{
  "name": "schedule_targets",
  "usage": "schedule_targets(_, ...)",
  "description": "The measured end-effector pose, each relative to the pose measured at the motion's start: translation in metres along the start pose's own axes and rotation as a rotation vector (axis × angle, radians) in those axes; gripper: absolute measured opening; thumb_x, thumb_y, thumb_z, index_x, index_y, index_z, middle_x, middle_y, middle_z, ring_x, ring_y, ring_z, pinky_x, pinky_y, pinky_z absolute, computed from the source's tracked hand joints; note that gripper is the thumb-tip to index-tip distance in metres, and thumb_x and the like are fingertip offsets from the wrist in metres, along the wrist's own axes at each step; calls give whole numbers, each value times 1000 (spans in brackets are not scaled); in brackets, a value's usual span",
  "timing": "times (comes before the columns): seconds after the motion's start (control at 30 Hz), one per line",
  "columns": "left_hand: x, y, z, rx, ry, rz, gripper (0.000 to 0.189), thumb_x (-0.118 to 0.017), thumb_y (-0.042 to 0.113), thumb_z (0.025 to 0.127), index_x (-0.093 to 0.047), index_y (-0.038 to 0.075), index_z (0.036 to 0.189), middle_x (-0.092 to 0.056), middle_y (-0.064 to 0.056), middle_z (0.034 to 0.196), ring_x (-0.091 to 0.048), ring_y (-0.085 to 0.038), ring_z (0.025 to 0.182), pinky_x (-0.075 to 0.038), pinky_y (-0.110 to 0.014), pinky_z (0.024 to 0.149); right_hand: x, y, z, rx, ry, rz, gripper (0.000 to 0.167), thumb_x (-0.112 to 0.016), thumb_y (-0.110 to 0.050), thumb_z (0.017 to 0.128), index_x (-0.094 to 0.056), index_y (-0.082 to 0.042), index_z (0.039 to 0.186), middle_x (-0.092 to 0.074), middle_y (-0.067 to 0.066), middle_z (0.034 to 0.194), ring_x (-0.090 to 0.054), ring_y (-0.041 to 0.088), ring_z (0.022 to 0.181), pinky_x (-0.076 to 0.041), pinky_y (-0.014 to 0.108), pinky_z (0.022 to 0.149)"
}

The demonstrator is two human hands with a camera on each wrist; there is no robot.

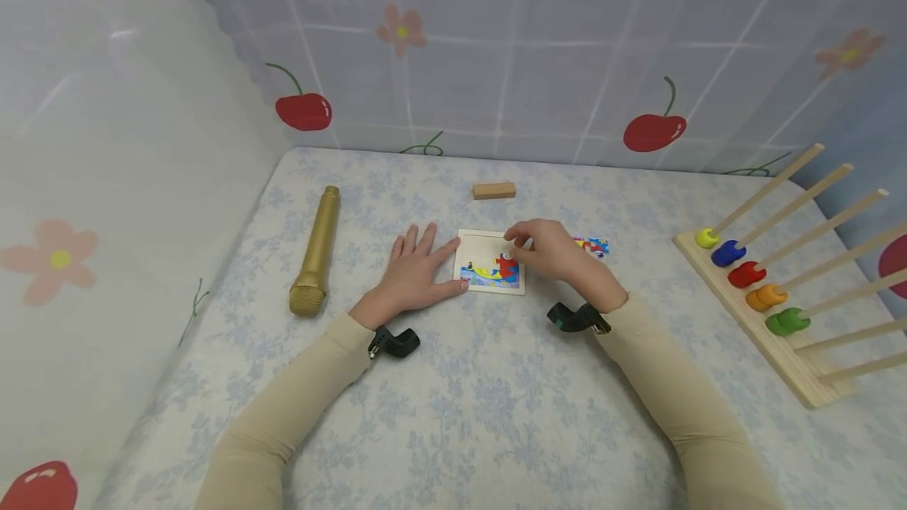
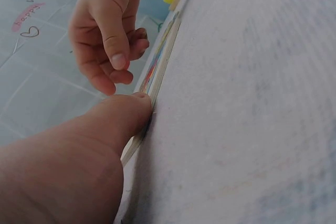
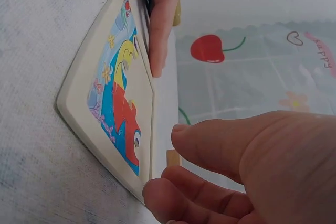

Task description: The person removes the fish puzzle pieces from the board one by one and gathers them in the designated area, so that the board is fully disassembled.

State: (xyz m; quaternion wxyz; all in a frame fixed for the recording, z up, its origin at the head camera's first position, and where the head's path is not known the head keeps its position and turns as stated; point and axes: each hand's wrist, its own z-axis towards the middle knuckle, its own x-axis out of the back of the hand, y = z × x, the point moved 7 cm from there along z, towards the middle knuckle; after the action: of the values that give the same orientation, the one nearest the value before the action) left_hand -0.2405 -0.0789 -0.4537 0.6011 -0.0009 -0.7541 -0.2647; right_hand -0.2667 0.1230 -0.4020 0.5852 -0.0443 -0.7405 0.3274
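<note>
A small light wooden puzzle tray (image 1: 482,248) lies flat on the table. Colourful pieces fill its near part: a yellow one (image 3: 125,59), a red one (image 3: 125,109) and blue ones around them. Bare wood shows in the far part. My left hand (image 1: 416,278) lies with fingers spread at the tray's left side, thumb and index finger touching its edge. Over the tray's right edge hovers my right hand (image 1: 549,249), its fingers loosely bent. In the right wrist view its thumb and fingertips stand apart with nothing between them. Partly hidden behind that hand are loose puzzle pieces (image 1: 595,246).
A gold microphone (image 1: 316,254) lies at the left. Beyond the tray is a small wooden block (image 1: 494,191). On the right stands a wooden rack (image 1: 751,325) with upright pegs and coloured beads. A patterned curtain (image 1: 496,53) hangs behind the table.
</note>
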Motion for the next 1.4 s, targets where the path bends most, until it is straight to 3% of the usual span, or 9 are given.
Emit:
schedule_targets(0.17,0,0,0,-2,1,-1,83,-58,64,94,-29,27,163,-5,-18,173,7,-44,159,-2,-64,126,-4,1,1,-15,-13,3,29,-67,-11,96,-70,0,123,-70,18,110,-60,23,77,-50,29,66)
schedule_targets(0.4,-1,-1,2,-9,6,6,84,-58,64,93,-30,26,163,-5,-18,173,7,-44,159,-2,-64,126,-15,-1,2,22,-70,-49,38,-75,-13,91,-69,1,126,-68,17,111,-59,22,81,-52,33,76)
schedule_targets(0.73,1,0,0,-11,5,-7,83,-58,63,94,-31,25,162,-6,-19,172,6,-45,159,-2,-65,125,-20,-4,0,21,-92,-105,33,-75,-12,91,-73,-1,122,-67,15,109,-55,23,87,-50,35,78)
schedule_targets(1.07,2,1,0,-7,2,-14,83,-59,63,94,-31,25,162,-6,-19,172,7,-45,159,-2,-65,125,-20,-3,-1,4,-78,-90,32,-75,-11,91,-73,-1,121,-65,15,109,-55,23,86,-50,35,77)
schedule_targets(1.4,2,2,-1,0,5,-1,82,-59,63,94,-31,26,162,-6,-19,172,6,-45,159,-2,-65,125,-20,-3,-3,-3,-46,-10,23,-76,-7,89,-60,-10,106,-69,14,106,-58,24,85,-51,33,74)
